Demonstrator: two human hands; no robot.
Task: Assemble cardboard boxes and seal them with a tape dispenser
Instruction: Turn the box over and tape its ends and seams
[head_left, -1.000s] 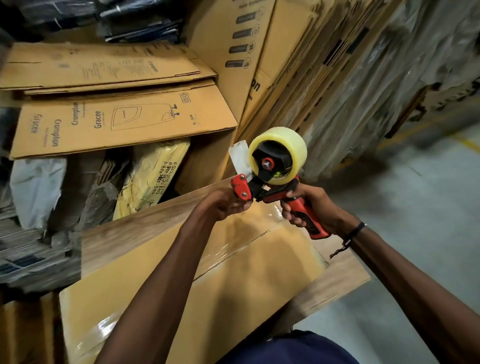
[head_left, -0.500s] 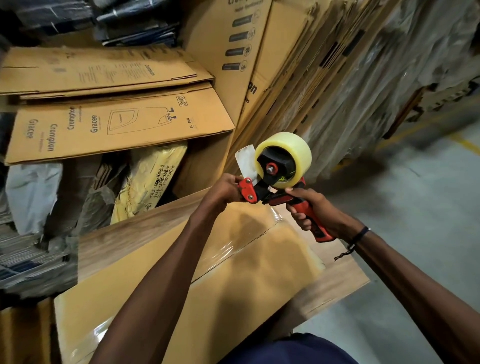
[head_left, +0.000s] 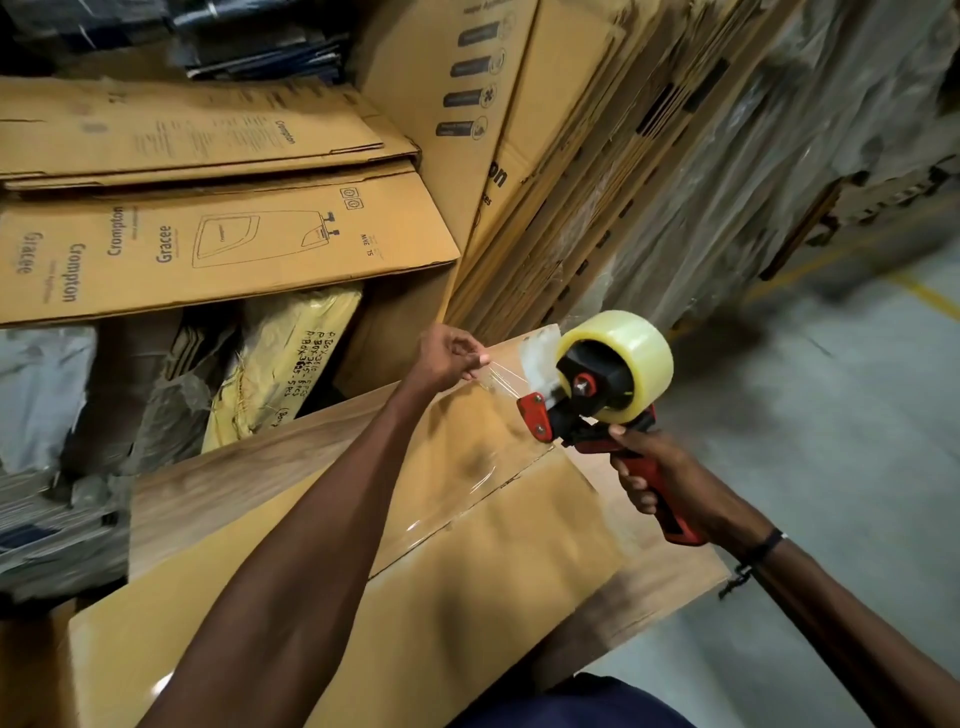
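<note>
A brown cardboard box (head_left: 519, 561) lies on a wooden table (head_left: 223, 483) in front of me, with clear tape along its centre seam. My right hand (head_left: 660, 483) grips the red handle of a tape dispenser (head_left: 597, 395), which carries a roll of clear tape and hovers over the box's far end. My left hand (head_left: 449, 358) pinches the free end of the tape (head_left: 501, 382), which stretches in a short strip from the dispenser's mouth to my fingers, above the box.
Flattened printed cartons (head_left: 218, 249) are stacked at the left. More flat cartons (head_left: 545, 156) lean upright behind the table. A yellow bag (head_left: 280, 364) and plastic wrapping (head_left: 41, 395) sit below the stack. Grey floor (head_left: 831, 441) with a yellow line lies to the right.
My left hand has pulled away to the left from the dispenser's mouth, drawing out a short strip of tape. The dispenser has shifted a little to the right.
</note>
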